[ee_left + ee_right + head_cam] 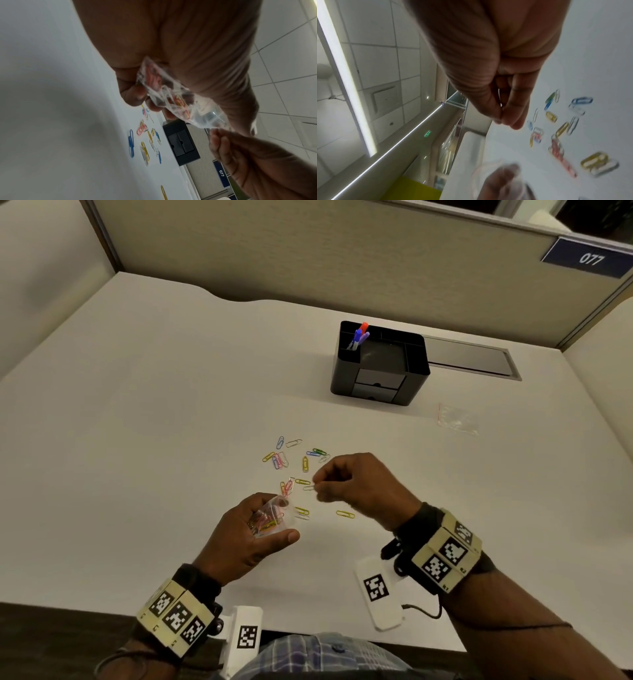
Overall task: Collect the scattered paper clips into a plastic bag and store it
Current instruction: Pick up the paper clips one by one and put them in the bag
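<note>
My left hand (255,530) grips a small clear plastic bag (270,517) with several coloured paper clips inside; its mouth points up and to the right. The bag (173,97) also fills the middle of the left wrist view. My right hand (342,482) hovers just right of the bag and pinches one pale paper clip (309,487) between thumb and fingertips (500,116). Several loose paper clips (286,457) in yellow, blue, pink, green and white lie scattered on the white desk (154,422) beyond and between my hands, and they show blurred in the right wrist view (561,129).
A black desk organiser (380,364) with pens stands behind the clips. A second empty clear bag (457,419) lies to its right. A grey cable slot (469,359) runs along the back. Cubicle walls close the desk on three sides.
</note>
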The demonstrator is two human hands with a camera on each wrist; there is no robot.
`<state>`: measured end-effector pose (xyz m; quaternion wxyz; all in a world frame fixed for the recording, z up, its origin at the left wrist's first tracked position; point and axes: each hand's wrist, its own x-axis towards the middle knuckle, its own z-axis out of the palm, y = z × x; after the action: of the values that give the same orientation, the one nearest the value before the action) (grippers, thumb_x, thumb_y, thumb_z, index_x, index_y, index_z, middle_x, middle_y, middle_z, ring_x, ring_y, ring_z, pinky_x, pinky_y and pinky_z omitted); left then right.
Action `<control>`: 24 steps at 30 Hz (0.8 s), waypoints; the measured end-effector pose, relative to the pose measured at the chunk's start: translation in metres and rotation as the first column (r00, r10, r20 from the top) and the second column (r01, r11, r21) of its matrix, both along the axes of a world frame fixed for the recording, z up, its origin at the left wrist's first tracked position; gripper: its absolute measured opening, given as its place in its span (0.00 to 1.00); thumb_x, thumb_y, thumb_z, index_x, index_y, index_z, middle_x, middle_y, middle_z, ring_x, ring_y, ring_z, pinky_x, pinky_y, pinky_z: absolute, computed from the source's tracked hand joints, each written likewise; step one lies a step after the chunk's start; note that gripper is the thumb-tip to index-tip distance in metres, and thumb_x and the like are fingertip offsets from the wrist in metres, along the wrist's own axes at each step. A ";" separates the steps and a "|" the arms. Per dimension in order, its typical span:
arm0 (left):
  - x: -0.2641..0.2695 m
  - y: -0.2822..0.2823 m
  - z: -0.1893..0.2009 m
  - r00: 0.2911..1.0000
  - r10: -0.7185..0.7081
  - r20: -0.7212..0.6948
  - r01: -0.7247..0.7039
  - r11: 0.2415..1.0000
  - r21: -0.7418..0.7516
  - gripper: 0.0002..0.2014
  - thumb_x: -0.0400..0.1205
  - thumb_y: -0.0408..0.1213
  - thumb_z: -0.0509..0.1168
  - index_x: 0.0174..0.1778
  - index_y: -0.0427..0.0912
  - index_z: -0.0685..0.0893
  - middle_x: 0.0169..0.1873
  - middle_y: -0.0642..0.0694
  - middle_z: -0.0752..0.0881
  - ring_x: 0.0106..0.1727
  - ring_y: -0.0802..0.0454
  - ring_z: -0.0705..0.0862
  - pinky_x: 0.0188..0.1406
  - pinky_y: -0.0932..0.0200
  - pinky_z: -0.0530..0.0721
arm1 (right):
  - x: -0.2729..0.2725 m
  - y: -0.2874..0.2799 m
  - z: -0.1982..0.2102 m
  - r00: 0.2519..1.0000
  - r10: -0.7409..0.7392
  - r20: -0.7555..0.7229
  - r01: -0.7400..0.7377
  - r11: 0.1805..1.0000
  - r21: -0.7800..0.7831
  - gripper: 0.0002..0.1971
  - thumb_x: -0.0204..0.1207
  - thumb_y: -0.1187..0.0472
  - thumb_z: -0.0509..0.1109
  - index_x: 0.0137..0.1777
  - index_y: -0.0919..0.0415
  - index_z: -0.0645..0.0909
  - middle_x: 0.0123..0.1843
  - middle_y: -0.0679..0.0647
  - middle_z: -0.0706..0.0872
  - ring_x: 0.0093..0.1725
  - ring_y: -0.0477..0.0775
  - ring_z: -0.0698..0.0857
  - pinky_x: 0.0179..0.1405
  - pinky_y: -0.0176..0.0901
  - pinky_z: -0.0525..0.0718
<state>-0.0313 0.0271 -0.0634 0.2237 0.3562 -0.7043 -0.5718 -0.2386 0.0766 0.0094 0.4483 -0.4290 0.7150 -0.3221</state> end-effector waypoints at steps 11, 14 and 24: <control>0.001 0.001 0.006 0.996 0.083 -0.033 -0.083 0.997 0.006 0.37 0.56 0.73 0.70 0.55 0.52 0.80 0.50 0.69 0.85 0.51 0.66 0.86 0.43 0.75 0.83 | -0.053 0.018 -0.056 0.866 0.120 -0.485 0.004 0.969 0.246 0.04 0.74 0.59 0.74 0.47 0.57 0.85 0.43 0.47 0.83 0.44 0.48 0.80 0.34 0.27 0.71; 0.001 0.002 0.007 0.995 0.090 -0.044 -0.090 0.996 0.009 0.37 0.55 0.72 0.71 0.54 0.52 0.81 0.49 0.71 0.85 0.50 0.67 0.86 0.42 0.78 0.81 | -0.041 0.017 -0.065 0.848 0.208 -0.488 -0.065 0.954 0.294 0.06 0.74 0.57 0.74 0.48 0.57 0.83 0.44 0.48 0.81 0.46 0.48 0.78 0.36 0.31 0.71; 0.005 0.005 0.009 0.995 0.097 -0.026 -0.097 0.995 -0.007 0.38 0.54 0.76 0.67 0.54 0.56 0.79 0.49 0.64 0.85 0.51 0.74 0.83 0.40 0.80 0.80 | -0.017 0.010 -0.074 0.732 0.361 -0.578 -0.110 0.900 0.422 0.11 0.73 0.56 0.68 0.51 0.61 0.82 0.48 0.55 0.83 0.45 0.54 0.79 0.41 0.43 0.75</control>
<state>-0.0263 0.0325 -0.0544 0.2617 0.3818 -0.6854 -0.5621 -0.2555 0.0866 -0.0643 0.2839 -0.5123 0.8095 0.0415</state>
